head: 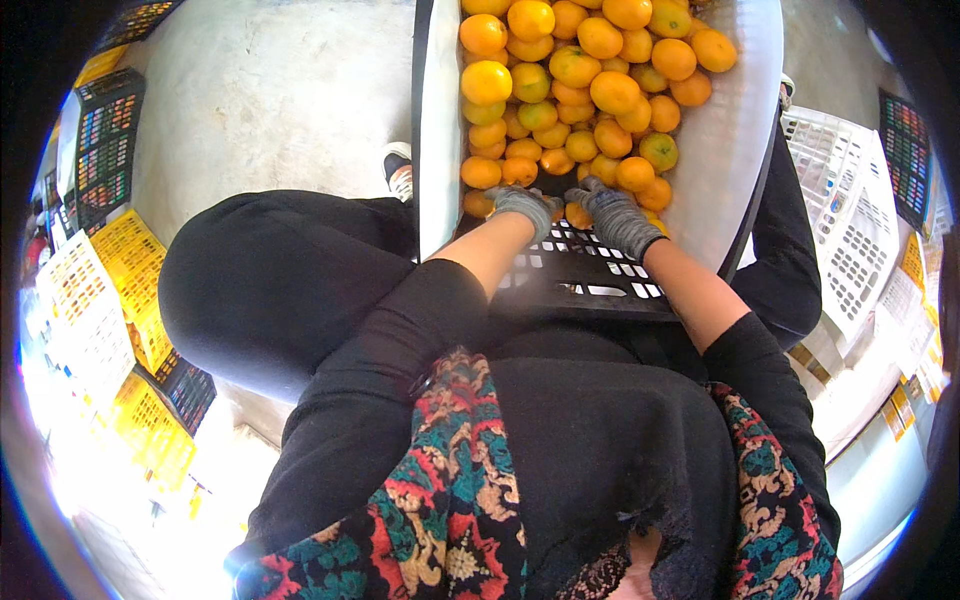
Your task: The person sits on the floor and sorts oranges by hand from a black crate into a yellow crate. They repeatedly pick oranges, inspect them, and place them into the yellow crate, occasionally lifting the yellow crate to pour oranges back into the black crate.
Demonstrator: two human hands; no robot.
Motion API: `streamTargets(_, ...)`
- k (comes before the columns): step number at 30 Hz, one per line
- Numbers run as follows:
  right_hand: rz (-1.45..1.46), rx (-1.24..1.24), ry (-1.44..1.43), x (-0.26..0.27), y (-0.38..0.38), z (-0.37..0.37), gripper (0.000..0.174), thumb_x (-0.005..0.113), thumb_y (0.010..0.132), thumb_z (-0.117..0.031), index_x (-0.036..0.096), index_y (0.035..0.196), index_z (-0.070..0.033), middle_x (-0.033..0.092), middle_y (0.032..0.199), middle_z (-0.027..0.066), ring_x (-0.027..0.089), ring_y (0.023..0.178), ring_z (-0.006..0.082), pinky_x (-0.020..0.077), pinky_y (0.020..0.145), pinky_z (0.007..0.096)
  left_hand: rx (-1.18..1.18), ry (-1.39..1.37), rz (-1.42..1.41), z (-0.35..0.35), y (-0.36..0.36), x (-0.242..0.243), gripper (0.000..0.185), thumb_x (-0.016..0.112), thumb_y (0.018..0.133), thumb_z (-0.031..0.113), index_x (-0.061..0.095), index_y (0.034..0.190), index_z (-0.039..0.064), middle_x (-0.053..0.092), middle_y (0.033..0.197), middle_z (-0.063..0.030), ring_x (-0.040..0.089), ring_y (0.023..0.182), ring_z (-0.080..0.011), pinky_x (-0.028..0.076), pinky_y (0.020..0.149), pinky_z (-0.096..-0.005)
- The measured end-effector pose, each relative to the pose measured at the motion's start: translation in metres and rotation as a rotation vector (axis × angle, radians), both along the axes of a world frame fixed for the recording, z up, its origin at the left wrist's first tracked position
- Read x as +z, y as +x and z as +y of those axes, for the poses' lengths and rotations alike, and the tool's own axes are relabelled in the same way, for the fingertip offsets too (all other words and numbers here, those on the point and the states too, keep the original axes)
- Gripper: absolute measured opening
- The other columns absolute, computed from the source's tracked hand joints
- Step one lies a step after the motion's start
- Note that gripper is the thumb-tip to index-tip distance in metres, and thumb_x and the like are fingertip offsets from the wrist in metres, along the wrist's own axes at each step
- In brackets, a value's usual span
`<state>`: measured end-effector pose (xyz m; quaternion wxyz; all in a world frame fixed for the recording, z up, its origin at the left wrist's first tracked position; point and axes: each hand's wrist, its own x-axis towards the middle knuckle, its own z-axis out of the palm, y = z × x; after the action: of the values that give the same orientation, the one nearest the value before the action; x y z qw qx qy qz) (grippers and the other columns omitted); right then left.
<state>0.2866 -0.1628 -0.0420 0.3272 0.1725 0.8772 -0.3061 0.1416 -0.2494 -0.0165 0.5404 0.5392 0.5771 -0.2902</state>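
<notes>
A black plastic crate (pixel 592 300) stands between my legs, with white sheeting (pixel 727 150) along its sides. Orange citrus fruits (pixel 615 93), some tinged green, fill its far part; slots of the crate show at the near end. My left hand (pixel 525 206), in a grey knit glove, reaches in at the near edge of the fruit, its fingers partly hidden among the fruits. Beside it on the right, my right hand (pixel 615 217), gloved alike, touches the fruits with its fingers pointing to the far left. An orange fruit (pixel 578 216) lies between the hands. Whether either hand grips a fruit is unclear.
Yellow crates (pixel 127 255), a white crate (pixel 86 315) and a black crate (pixel 109 142) stand on the left. White crates (pixel 847 217) stand at right, with a black crate (pixel 904 157) beyond. My bent knee (pixel 225 285) is left of the fruit crate, over the concrete floor (pixel 277 97).
</notes>
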Motion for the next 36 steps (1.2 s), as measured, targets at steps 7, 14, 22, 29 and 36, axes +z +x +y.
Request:
streamTargets(7,-0.059,-0.273,-0.011,-0.009,-0.01,-0.007,0.056,0.067,0.077,-0.018,0.048,0.127,-0.003,0.055,0.119,0.023,0.054,0.112,0.038,0.0424,0.096,0.0439,0.021,0.05,0.007,0.001,0.0,0.011,0.053,0.05,0.09,0.015,0.039,0.141,0.023,0.04,0.145,-0.0066,0.043,0.13,-0.0306,0.038,0.099,-0.0564)
streamTargets(14,-0.06,-0.008,0.086,-0.003,-0.003,-0.008,0.039,0.055,0.085,-0.014,0.05,0.122,-0.002,0.053,0.118,0.0247,0.056,0.107,0.0398,0.0453,0.091,0.0454,0.025,0.042,0.0,0.002,0.001,0.006,0.05,0.046,0.092,0.019,0.039,0.141,0.023,0.041,0.145,-0.0056,0.044,0.129,-0.0295,0.039,0.099,-0.0549)
streamTargets(22,-0.095,0.096,0.17,-0.017,-0.004,-0.015,0.033,0.054,0.085,-0.012,0.054,0.116,-0.004,0.054,0.116,0.0234,0.057,0.105,0.0369,0.0479,0.086,0.0456,0.025,0.033,0.001,0.0,-0.001,0.007,0.05,0.048,0.092,0.019,0.039,0.141,0.024,0.042,0.144,-0.0062,0.045,0.129,-0.029,0.039,0.098,-0.0555)
streamTargets(29,-0.083,-0.017,0.04,-0.009,0.0,-0.01,0.035,0.058,0.079,-0.009,0.057,0.113,-0.005,0.059,0.111,0.0218,0.059,0.103,0.0359,0.0478,0.088,0.0437,0.023,0.037,-0.004,0.0,0.0,0.006,0.059,0.051,0.089,0.017,0.032,0.144,0.028,0.041,0.144,-0.0095,0.047,0.127,-0.0317,0.04,0.099,-0.0534)
streamTargets(36,0.038,-0.198,-0.078,-0.026,0.011,-0.004,0.033,0.059,0.075,-0.005,0.06,0.108,-0.002,0.061,0.107,0.0251,0.058,0.104,0.0372,0.0465,0.089,0.0443,0.002,0.071,-0.007,-0.003,0.006,-0.005,0.061,0.052,0.086,0.012,0.036,0.143,0.024,0.044,0.141,-0.0109,0.046,0.128,-0.0307,0.042,0.098,-0.0478)
